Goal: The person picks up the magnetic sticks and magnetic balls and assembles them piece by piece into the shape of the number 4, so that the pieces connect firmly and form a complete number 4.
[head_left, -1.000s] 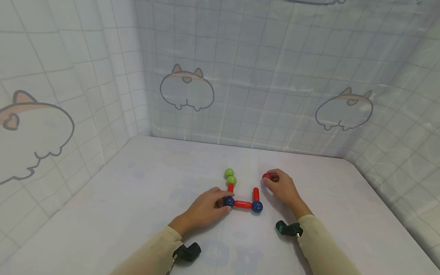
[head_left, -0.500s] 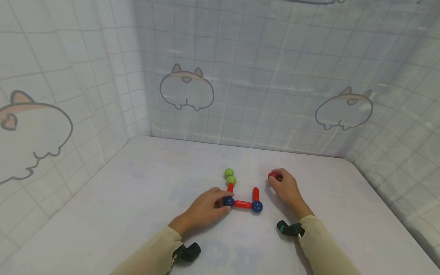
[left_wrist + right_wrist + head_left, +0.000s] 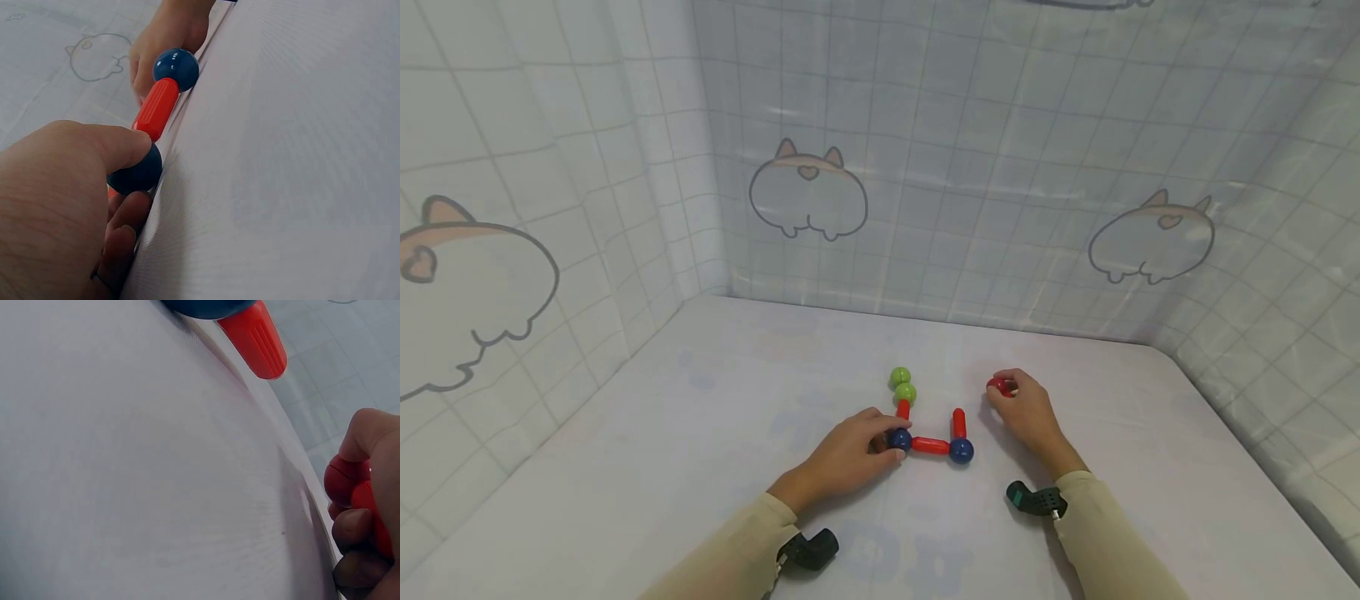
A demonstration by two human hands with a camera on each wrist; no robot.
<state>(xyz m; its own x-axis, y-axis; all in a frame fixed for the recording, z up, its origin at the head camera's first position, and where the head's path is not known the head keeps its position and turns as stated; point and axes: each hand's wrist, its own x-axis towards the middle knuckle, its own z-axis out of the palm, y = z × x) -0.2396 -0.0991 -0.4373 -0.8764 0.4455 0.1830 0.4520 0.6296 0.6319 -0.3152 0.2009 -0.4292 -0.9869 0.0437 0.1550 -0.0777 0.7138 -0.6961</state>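
My left hand [image 3: 850, 454] holds a dark blue ball [image 3: 901, 440] between thumb and fingers. One red rod [image 3: 931, 447] runs right from that ball to a second blue ball [image 3: 961, 451], from which another red rod [image 3: 958, 423] points away from me. On the held ball's far side, a third red rod [image 3: 903, 409] leads to a light green ball [image 3: 905, 393], with another green ball [image 3: 900, 377] touching it. To the right, apart from these pieces, my right hand [image 3: 1026, 412] pinches a dark red ball [image 3: 342, 478]. A bright red rod [image 3: 370, 509] shows beside it, partly hidden by the hand.
All pieces lie on a white cloth-covered table [image 3: 760, 358]. Behind it hangs a pale gridded curtain [image 3: 955, 208] with cartoon animal prints, and similar sheets close off both sides. Dark camera mounts [image 3: 811, 550] sit at both wrists.
My right hand has moved a little to the right with the red ball, away from the joined pieces. The left hand and the blue, red and green pieces beside it stay in place.
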